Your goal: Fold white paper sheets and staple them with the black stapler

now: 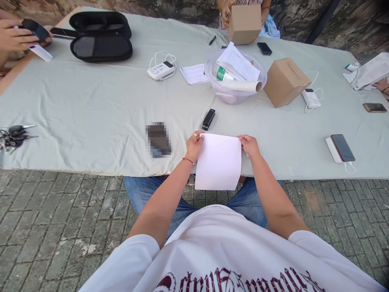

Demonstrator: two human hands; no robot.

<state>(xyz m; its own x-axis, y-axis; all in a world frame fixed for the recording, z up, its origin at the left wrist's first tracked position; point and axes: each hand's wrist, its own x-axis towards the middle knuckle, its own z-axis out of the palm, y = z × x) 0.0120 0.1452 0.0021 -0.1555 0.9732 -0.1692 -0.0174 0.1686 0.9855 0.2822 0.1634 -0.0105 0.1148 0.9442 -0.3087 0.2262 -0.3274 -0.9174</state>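
Note:
A white sheet of paper is stretched between my two hands, its lower part hanging past the table's front edge. My left hand, with a ring and a red bracelet, pinches the upper left corner. At the upper right corner, my right hand grips the sheet between thumb and fingers. Just beyond the paper lies a black stapler, apart from both hands. Left of my left hand is a pixelated dark item that I cannot make out.
A clear plastic basin holds papers, a bottle and a cardboard tube. Beside it stands a cardboard box. A phone on a power bank lies right, keys left, an open black case far left. Other people's hands work at the far edges.

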